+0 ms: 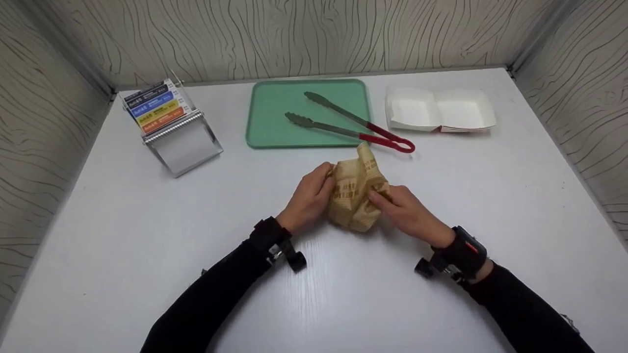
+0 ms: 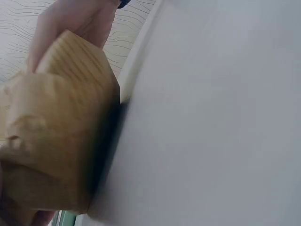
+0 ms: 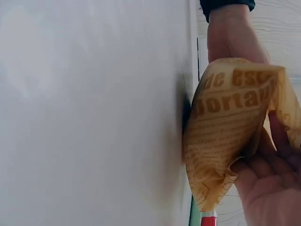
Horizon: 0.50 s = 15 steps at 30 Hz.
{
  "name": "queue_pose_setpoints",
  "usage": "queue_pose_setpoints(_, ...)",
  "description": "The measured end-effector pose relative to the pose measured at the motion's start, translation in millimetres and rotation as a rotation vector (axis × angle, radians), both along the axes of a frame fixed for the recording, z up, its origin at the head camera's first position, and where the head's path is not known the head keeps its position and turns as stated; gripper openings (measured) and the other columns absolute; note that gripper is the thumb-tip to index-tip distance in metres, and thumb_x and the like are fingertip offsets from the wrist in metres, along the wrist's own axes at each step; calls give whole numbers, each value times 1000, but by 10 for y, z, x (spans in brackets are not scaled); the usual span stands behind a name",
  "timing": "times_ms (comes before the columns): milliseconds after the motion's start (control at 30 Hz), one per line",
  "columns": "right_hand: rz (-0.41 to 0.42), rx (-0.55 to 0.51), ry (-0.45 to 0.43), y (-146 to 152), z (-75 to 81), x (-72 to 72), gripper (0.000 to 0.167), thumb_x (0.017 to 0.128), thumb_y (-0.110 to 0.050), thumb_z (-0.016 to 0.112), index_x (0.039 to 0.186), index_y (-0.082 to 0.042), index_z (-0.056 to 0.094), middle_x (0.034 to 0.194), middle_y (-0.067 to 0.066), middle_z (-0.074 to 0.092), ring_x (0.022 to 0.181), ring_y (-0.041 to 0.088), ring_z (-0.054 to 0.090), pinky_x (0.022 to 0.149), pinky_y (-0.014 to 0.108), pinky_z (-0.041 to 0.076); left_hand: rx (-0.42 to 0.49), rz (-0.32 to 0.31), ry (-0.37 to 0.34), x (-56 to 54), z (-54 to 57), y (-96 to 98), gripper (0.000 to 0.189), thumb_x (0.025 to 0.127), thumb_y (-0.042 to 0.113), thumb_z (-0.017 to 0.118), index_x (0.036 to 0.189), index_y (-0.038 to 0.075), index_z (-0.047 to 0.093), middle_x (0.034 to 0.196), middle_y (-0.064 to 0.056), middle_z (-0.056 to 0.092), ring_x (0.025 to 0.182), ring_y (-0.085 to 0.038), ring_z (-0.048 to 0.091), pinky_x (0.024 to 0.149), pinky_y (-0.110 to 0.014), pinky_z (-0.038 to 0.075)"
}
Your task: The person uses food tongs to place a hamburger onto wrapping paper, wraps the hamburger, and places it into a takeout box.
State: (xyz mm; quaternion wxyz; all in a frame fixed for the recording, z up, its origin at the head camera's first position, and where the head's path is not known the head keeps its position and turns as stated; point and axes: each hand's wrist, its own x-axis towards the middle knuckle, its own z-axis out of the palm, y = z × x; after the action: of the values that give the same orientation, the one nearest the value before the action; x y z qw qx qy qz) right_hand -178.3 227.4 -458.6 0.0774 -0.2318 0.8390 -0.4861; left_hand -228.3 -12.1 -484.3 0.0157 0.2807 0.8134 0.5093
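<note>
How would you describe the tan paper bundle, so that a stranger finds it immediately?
On the white table, find the flat green rectangular tray. Just nearer the person, the bare left hand and right hand grip a crumpled tan paper bundle. Its brown printed lettering sets it apart from the red-handled metal tongs beyond it.

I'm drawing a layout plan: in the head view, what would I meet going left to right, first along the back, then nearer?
Back: metal holder with coloured strips, green tray, open white carton. Nearer: left hand, printed brown paper, right hand.
</note>
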Motion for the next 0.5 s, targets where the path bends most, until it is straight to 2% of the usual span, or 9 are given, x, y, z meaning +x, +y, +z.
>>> queue_pose_setpoints(100, 13, -11, -36, 37, -37, -42, 25, 108, -12, 53, 98, 1, 73, 86, 4, 69, 80, 4, 60, 73, 19, 49, 54, 3, -84, -6, -49, 14, 21, 109, 15, 43, 90, 6, 47, 80, 1, 42, 77, -15, 45, 69, -26, 36)
queue_pose_setpoints(200, -24, -45, -74, 67, -79, -43, 18, 103, -8, 60, 95, 3, 73, 85, 0, 69, 77, 4, 60, 70, 19, 48, 81, 4, -136, 7, -103, 29, 24, 110, 17, 43, 88, 8, 44, 77, 3, 41, 73, -13, 44, 66, -25, 34)
queue_pose_setpoints(367, -156, -166, -96, 44, -122, -22, 19, 98, -4, 67, 80, 1, 69, 78, -5, 64, 70, 5, 53, 65, 18, 44, 86, 33, -95, 34, -131, 53, 25, 111, 17, 40, 88, 8, 41, 76, 4, 39, 71, -12, 41, 64, -24, 32)
queue_pose_setpoints(500, -243, -152, -70, -24, -111, -12, 16, 98, -10, 71, 84, -3, 71, 93, 2, 64, 84, 10, 55, 73, 18, 46, 88, 70, -45, 60, -138, 33, 23, 110, 12, 40, 88, 6, 41, 77, 4, 39, 70, -13, 40, 64, -24, 32)
